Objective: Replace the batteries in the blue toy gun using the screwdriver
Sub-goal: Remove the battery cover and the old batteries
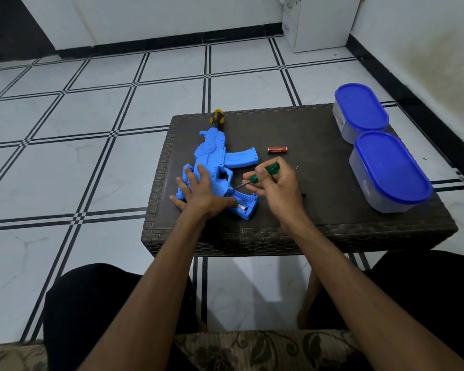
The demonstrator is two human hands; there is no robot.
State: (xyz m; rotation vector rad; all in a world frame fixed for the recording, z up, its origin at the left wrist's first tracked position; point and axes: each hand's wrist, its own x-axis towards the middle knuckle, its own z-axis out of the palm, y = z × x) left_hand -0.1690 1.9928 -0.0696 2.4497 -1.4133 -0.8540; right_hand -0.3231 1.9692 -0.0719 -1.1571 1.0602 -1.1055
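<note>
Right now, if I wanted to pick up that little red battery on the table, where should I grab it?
Pinch the red battery around its middle, coming straight down from above. It lies flat on its side on the wicker table, long way running left to right, with bare space around it, so fingers probably fit on its near and far sides. The ends are likely harder to hold.

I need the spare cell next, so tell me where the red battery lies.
In the head view the red battery lies on the dark wicker table, right of the blue toy gun and beyond the right hand.
</note>
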